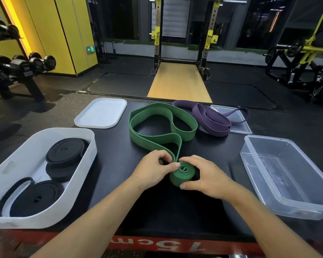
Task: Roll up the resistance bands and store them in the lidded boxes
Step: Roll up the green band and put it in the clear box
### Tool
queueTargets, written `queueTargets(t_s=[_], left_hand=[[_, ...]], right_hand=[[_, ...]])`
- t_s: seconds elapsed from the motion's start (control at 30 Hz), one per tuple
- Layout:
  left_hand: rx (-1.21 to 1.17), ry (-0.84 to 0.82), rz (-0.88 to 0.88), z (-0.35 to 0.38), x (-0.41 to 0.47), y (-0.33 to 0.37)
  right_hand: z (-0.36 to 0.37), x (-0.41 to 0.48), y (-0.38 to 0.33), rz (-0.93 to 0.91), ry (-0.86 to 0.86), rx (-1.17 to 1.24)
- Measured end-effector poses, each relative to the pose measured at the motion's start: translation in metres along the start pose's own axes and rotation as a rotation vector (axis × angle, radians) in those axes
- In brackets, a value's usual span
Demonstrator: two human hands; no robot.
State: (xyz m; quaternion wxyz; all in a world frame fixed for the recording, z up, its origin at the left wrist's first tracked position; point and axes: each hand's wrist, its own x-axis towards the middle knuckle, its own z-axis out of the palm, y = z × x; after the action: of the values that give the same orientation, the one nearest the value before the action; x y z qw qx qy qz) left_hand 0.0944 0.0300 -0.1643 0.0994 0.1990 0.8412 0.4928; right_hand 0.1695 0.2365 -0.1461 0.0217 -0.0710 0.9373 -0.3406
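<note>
Gym floor behind, black table [119,183] up front: both forearms reach in, the left hand [153,169] pinching the green resistance band [157,135] just beside its rolled coil [183,174], the right hand [205,175] cupped around that coil, fingers curled tight. White box [45,218] left, clear box [287,183] right.

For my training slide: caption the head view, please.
Both hands, left and right, roll the green resistance band between two open boxes.
</note>
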Motion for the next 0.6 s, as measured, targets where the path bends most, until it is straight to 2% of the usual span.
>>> queueTargets(t_s=[0.13,0.3,0.37,0.53,0.6], left_hand=[[0.057,0.019,-0.037,-0.004,0.001,-0.007],[0.05,0.029,-0.061,-0.002,0.001,-0.002],[0.024,0.03,-0.066,-0.003,0.001,-0.003],[-0.005,0.088,-0.035,0.003,-0.007,-0.006],[-0.031,0.111,0.012,0.006,-0.012,-0.008]], right_hand=[[0.014,-0.016,-0.008,0.16,0.183,-0.044],[0.029,-0.017,-0.023,0.155,0.358,-0.223],[0.028,-0.014,-0.022,0.135,0.349,-0.232],[0.02,-0.008,-0.003,0.027,0.277,-0.086],[0.018,-0.006,0.002,-0.027,0.193,-0.097]])
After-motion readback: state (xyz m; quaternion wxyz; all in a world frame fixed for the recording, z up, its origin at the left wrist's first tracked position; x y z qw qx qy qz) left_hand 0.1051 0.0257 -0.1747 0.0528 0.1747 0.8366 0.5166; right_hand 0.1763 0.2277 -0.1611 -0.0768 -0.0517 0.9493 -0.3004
